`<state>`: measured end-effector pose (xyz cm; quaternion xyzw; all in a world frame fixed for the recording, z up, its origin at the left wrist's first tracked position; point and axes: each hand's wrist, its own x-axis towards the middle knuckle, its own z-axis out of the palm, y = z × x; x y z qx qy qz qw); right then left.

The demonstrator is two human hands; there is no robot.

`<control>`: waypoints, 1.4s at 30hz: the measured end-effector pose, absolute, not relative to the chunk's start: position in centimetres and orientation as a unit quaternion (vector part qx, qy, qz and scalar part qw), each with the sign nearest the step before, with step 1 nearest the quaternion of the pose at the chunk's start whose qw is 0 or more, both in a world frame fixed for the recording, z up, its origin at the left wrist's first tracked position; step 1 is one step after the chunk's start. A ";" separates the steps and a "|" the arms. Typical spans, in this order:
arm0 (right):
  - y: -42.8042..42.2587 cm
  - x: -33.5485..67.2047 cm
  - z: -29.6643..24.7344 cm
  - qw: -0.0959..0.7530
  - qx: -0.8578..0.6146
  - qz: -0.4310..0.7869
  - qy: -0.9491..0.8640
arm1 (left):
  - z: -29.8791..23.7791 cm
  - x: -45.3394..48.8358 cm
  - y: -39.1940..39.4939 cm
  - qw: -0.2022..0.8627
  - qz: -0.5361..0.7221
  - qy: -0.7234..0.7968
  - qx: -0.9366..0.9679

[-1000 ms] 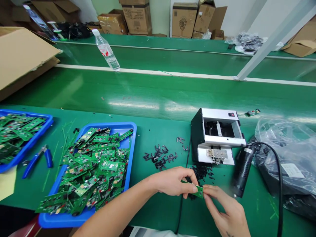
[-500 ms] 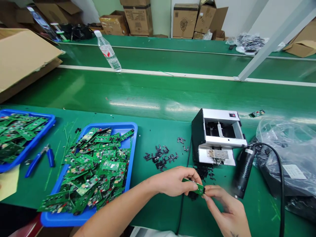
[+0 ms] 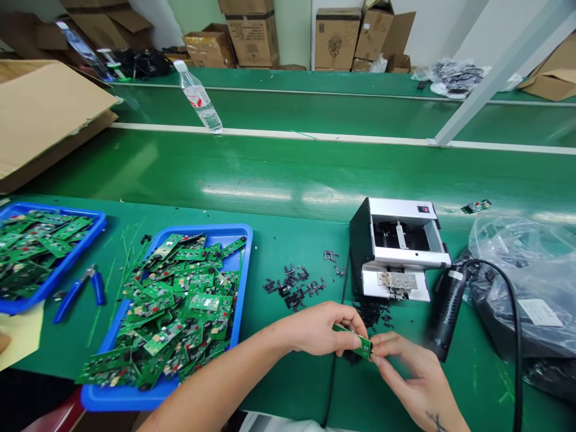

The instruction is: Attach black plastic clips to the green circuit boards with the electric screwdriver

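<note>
My left hand (image 3: 321, 330) pinches a small green circuit board (image 3: 359, 342) just above the green table, near its front edge. Fingertips of my right hand (image 3: 411, 375) are closed on the board's right end. Under the board lies a heap of small black plastic parts (image 3: 373, 313). Just behind my hands stands a small white and black machine (image 3: 393, 249) with an open top. A black corded hand tool (image 3: 445, 312) lies to the right of my hands.
A blue tray (image 3: 238, 267) heaped with green boards sits to the left, a second blue tray (image 3: 67, 264) further left, blue pliers (image 3: 78, 291) between them. More black parts (image 3: 294, 288) lie loose. A plastic bag (image 3: 526, 282) sits right; a water bottle (image 3: 198, 99) and cardboard boxes behind.
Both hands stay on the small board with only slight finger shifts. The view has drifted a little, so the trays appear further right.
</note>
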<state>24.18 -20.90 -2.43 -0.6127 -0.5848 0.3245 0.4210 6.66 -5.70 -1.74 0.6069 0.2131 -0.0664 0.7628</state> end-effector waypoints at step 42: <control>-20.5 23.5 -3.6 0.462 -0.667 0.445 -0.380 | -0.4 6.9 -5.7 0.691 -0.024 0.250 0.678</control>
